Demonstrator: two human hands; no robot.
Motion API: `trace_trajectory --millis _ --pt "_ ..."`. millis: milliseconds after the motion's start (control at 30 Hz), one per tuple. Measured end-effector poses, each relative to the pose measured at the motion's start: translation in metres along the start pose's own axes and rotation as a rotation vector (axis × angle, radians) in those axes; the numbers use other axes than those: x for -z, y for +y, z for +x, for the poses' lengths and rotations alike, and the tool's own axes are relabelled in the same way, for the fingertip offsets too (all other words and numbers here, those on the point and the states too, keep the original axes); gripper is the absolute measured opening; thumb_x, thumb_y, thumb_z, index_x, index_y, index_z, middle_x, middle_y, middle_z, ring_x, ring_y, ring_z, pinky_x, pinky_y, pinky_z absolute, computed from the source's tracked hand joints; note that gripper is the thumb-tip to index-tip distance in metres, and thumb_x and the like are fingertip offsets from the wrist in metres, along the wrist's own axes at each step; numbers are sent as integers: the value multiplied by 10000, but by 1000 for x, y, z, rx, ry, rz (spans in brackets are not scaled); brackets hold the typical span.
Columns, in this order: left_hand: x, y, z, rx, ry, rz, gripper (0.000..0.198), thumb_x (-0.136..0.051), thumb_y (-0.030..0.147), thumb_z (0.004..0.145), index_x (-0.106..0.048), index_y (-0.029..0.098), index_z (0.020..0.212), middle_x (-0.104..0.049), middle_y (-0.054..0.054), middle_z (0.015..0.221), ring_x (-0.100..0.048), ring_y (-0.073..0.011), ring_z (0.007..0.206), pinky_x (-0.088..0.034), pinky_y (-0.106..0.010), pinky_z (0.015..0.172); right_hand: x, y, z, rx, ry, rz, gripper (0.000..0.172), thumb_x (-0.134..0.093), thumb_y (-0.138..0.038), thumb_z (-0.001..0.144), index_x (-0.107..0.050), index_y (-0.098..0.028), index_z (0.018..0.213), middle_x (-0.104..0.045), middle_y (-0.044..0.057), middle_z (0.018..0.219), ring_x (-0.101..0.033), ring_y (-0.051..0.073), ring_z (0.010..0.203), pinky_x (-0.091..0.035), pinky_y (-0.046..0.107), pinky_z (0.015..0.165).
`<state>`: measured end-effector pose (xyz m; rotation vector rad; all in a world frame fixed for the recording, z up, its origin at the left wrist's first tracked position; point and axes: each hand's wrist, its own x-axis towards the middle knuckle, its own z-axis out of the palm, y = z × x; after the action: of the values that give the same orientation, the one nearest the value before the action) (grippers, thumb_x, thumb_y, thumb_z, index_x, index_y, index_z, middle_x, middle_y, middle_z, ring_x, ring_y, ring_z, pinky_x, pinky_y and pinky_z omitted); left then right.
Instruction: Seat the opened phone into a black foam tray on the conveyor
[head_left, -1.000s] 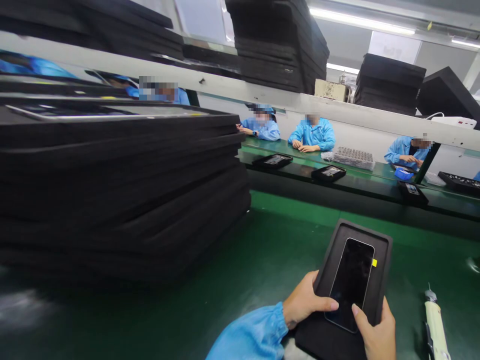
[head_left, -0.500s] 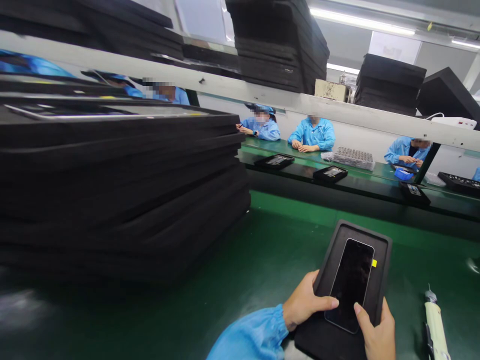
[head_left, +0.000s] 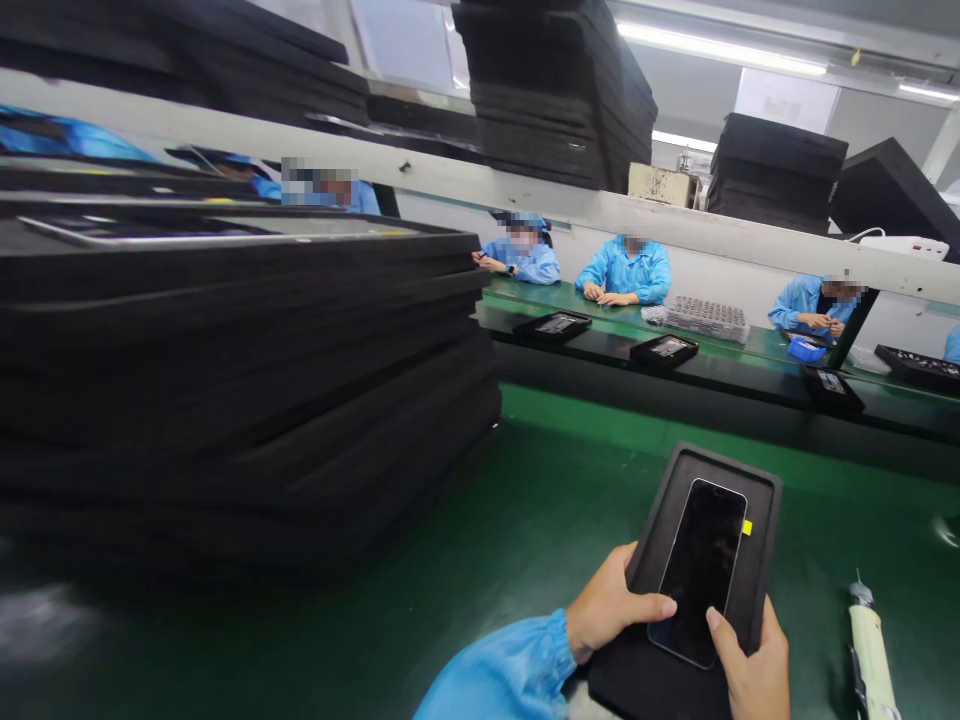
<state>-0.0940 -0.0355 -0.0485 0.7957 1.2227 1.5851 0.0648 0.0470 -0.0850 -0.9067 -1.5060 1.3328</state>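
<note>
A smartphone or phone screen (head_left: 701, 565) with a dark display lies face up in a black foam tray (head_left: 761, 500) at the lower right. On its right edge is a small yellow tab (head_left: 747, 528). From the left, my left hand (head_left: 611, 605) grips the tray's side, its thumb resting on the lower part of the screen. My right hand (head_left: 754, 660) clasps the opposite side, with its thumb on the lower right of the screen. Both hands' other fingers are mostly hidden behind the tray. Beneath the near end is another black piece (head_left: 637, 688).
A tall stack of black trays (head_left: 247, 400) fills the left. An electric screwdriver (head_left: 871, 640) lies right of my hands on the green table (head_left: 450, 610). Beyond, black trays (head_left: 665, 349) sit on a dark belt, with co-workers in blue behind. Overhead runs a loaded shelf (head_left: 555, 195).
The trays on the dark belt have shifted slightly to the right. My hands and the phone stay almost as they were.
</note>
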Motion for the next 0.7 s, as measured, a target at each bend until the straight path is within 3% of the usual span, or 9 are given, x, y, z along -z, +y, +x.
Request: trace_trajectory --millis 433,700 --pt "-1 1 0 22 1 -19 642 -897 342 460 -640 123 1007 -691 -58 897 -615 -198 791 -477 -283 716 2 -5 -1 -1 -45 -36 442 -699 -494 692 -624 -148 957 -701 81 879 -642 243 816 -518 316 751" --pt "3 -2 3 61 -2 -29 651 -898 331 450 -635 107 1001 -684 -59 884 -602 -184 774 -470 -267 712 6 22 4 -147 -91 72 545 -661 -537 726 -584 -135 1087 -683 114 1046 -633 269 986 -509 325 860"
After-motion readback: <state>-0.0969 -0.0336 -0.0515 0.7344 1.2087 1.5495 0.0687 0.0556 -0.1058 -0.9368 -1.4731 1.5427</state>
